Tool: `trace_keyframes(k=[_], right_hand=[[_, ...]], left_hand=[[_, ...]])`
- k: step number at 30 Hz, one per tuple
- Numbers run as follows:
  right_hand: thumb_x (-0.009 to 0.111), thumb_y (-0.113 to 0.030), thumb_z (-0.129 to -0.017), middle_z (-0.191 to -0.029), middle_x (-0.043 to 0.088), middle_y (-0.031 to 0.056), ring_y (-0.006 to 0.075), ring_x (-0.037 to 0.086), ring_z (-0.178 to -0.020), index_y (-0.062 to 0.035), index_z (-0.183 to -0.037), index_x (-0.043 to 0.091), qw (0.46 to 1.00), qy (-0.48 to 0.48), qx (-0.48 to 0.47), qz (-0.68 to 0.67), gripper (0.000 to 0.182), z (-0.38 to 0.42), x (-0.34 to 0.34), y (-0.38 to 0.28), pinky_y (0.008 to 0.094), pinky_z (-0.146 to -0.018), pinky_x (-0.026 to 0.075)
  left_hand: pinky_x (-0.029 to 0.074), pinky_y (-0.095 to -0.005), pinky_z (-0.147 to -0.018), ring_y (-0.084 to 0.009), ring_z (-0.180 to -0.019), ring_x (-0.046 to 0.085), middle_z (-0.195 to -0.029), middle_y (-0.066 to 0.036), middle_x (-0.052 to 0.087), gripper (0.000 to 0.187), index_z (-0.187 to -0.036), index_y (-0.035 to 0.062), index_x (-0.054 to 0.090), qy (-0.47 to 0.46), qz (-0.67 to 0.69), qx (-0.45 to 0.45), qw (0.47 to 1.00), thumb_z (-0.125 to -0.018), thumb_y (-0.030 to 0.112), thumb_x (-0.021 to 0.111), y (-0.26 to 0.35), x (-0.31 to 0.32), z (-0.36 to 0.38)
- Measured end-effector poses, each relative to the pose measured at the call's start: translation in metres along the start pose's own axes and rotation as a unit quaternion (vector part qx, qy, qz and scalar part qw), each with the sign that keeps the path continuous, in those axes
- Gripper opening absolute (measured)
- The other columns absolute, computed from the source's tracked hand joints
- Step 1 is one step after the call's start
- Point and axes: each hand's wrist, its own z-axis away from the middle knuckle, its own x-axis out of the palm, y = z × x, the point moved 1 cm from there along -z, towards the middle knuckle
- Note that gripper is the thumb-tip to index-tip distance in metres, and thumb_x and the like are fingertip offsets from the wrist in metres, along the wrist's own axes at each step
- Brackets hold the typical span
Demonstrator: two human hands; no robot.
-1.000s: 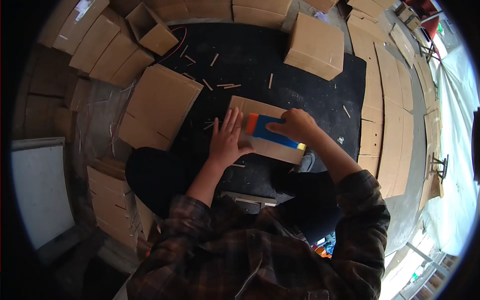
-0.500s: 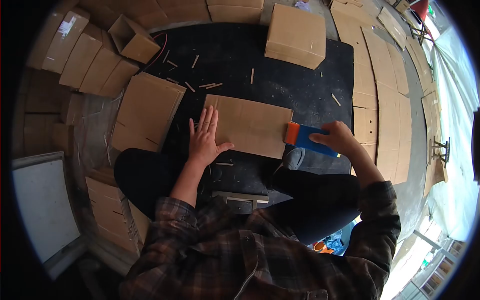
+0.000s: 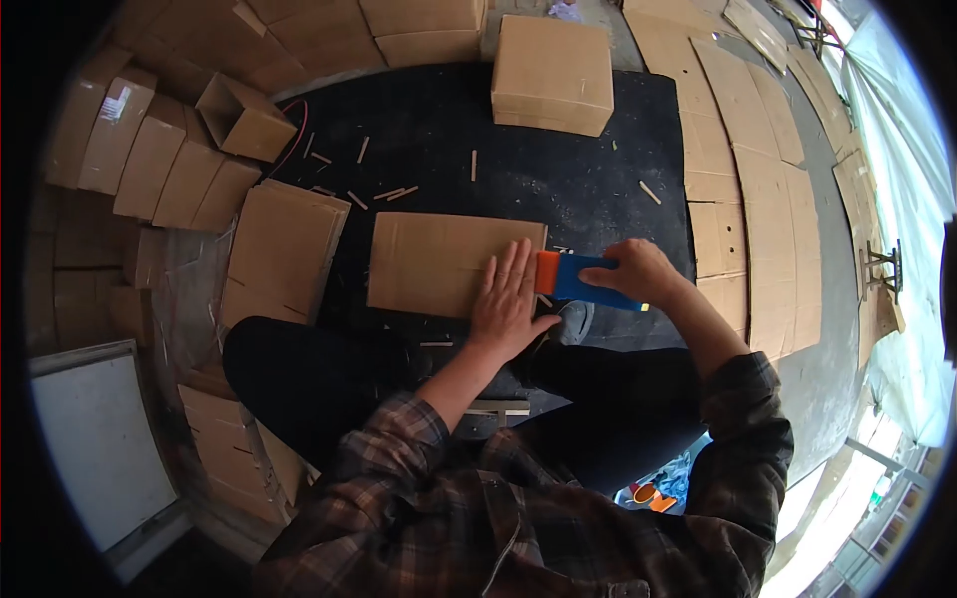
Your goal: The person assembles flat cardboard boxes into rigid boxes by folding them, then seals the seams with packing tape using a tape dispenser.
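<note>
A flat rectangular cardboard piece (image 3: pixel 429 261) lies on the black mat (image 3: pixel 419 130) in front of me. My left hand (image 3: pixel 506 304) rests with fingers stretched out on its right part. In my right hand (image 3: pixel 643 274) is a blue tool with an orange end (image 3: pixel 583 277), whose orange end touches or nearly touches the cardboard's right edge, close to my left fingertips. What lies under the orange end is hidden.
A closed box (image 3: pixel 553 75) sits at the mat's far side. Stacked cardboard sheets (image 3: pixel 281 254) lie to the left, beyond them an open box (image 3: pixel 244 118). Flattened cardboard (image 3: pixel 773 219) covers the floor at right. Small strips (image 3: pixel 474 165) are scattered about.
My left hand has moved from the cardboard's left end to its right part. The view has shifted a little; my right hand still has the blue tool at the right edge.
</note>
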Motion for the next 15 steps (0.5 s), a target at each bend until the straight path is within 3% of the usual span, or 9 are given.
trace_keyframes(k=[3, 6, 8, 10, 12, 15], right_hand=[[0.070, -0.052, -0.078, -0.081, 0.069, 0.0176, 0.0304, 0.069, -0.078, -0.0037, -0.092, 0.073, 0.998, -0.008, -0.001, -0.054, 0.050, 0.015, -0.008, 0.008, 0.0382, -0.074, 0.054], [0.073, -0.045, -0.078, -0.079, 0.068, 0.0161, 0.0274, 0.069, -0.075, -0.0029, -0.095, 0.072, 0.996, -0.031, 0.002, -0.080, 0.045, 0.031, -0.018, 0.035, 0.0347, -0.073, 0.054], [0.075, -0.038, -0.080, -0.072, 0.065, 0.0140, 0.0194, 0.066, -0.068, -0.0003, -0.086, 0.071, 0.994, 0.000, -0.006, -0.109, 0.039, 0.040, -0.019, 0.063, 0.0326, -0.065, 0.052], [0.076, -0.038, -0.079, -0.073, 0.066, 0.0137, 0.0209, 0.066, -0.069, 0.0000, -0.088, 0.071, 0.992, 0.005, 0.006, -0.126, 0.040, 0.042, -0.018, 0.067, 0.0327, -0.065, 0.052], [0.072, -0.050, -0.077, -0.078, 0.068, 0.0169, 0.0293, 0.067, -0.071, -0.0049, -0.090, 0.073, 0.998, -0.018, 0.027, -0.059, 0.047, 0.029, -0.008, 0.071, 0.0374, -0.070, 0.053], [0.068, -0.056, -0.078, -0.082, 0.069, 0.0167, 0.0309, 0.068, -0.078, -0.0065, -0.091, 0.073, 0.998, -0.040, 0.043, -0.002, 0.051, -0.001, 0.010, 0.060, 0.0395, -0.073, 0.053]], left_hand=[[0.006, -0.0431, -0.119, -0.0273, -0.147, 0.008, -0.159, -0.015, 0.011, 0.091, -0.150, -0.0005, 0.018, 0.020, -0.025, -0.004, 0.999, -0.084, 0.044, 0.062, -0.003, 0.005, 0.006], [0.008, -0.0440, -0.119, -0.0283, -0.147, 0.009, -0.158, -0.016, 0.011, 0.092, -0.149, -0.0005, 0.017, 0.021, -0.003, -0.003, 1.000, -0.082, 0.037, 0.066, -0.004, 0.006, 0.006], [0.008, -0.0440, -0.119, -0.0284, -0.147, 0.010, -0.158, -0.016, 0.012, 0.092, -0.149, -0.0007, 0.018, 0.025, -0.005, 0.000, 1.000, -0.081, 0.037, 0.067, -0.004, 0.005, 0.004], [0.009, -0.0441, -0.119, -0.0285, -0.147, 0.010, -0.158, -0.016, 0.013, 0.092, -0.149, -0.0009, 0.019, 0.026, -0.006, 0.003, 1.000, -0.081, 0.036, 0.068, -0.003, 0.006, 0.006], [0.008, -0.0443, -0.119, -0.0287, -0.147, 0.011, -0.158, -0.016, 0.014, 0.093, -0.149, -0.0011, 0.020, 0.025, -0.014, 0.002, 1.000, -0.079, 0.036, 0.069, -0.003, 0.005, 0.005], [0.008, -0.0437, -0.119, -0.0273, -0.147, 0.012, -0.158, -0.015, 0.014, 0.089, -0.149, -0.0002, 0.021, 0.013, -0.028, -0.004, 1.000, -0.082, 0.040, 0.064, -0.004, 0.006, 0.005]])
